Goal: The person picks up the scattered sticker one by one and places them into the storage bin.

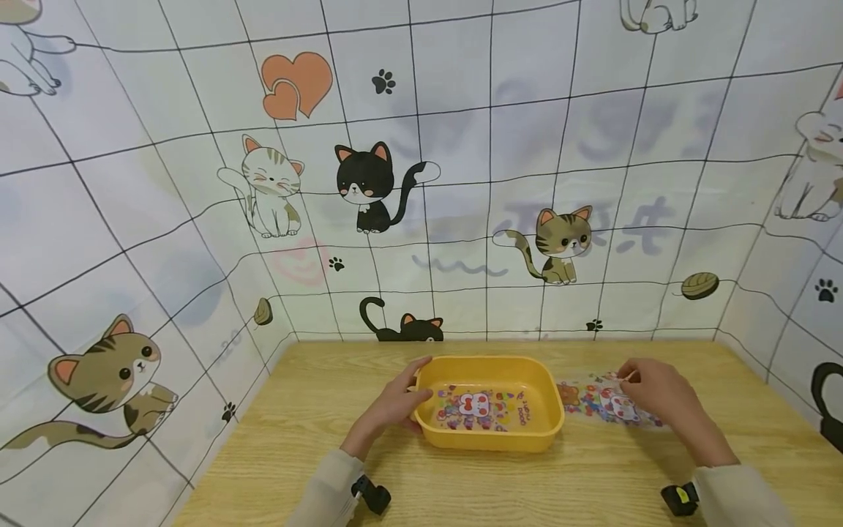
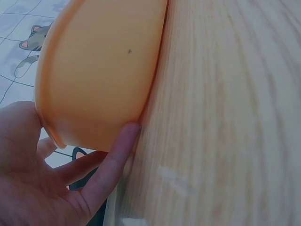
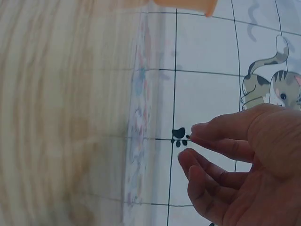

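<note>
A yellow plastic basin (image 1: 490,440) stands on the wooden table, with colourful cartoon stickers (image 1: 474,405) across its inner bottom. My left hand (image 1: 400,399) grips its left end, thumb over the rim, the other fingers along the outer wall. In the left wrist view a fingertip lies low against the basin wall (image 2: 103,70). Right of the basin lies a clear sheet of stickers (image 1: 609,402). Over that sheet, my right hand (image 1: 658,388) pinches a small pale piece, which looks like a sticker, between thumb and forefinger; the fingertips mostly hide it.
The light wooden tabletop (image 1: 329,410) meets cat-printed sheeting (image 1: 454,219) at the back and both sides. A dark curved object (image 1: 831,402) shows at the right edge. Small black cameras (image 1: 372,495) sit at both wrists.
</note>
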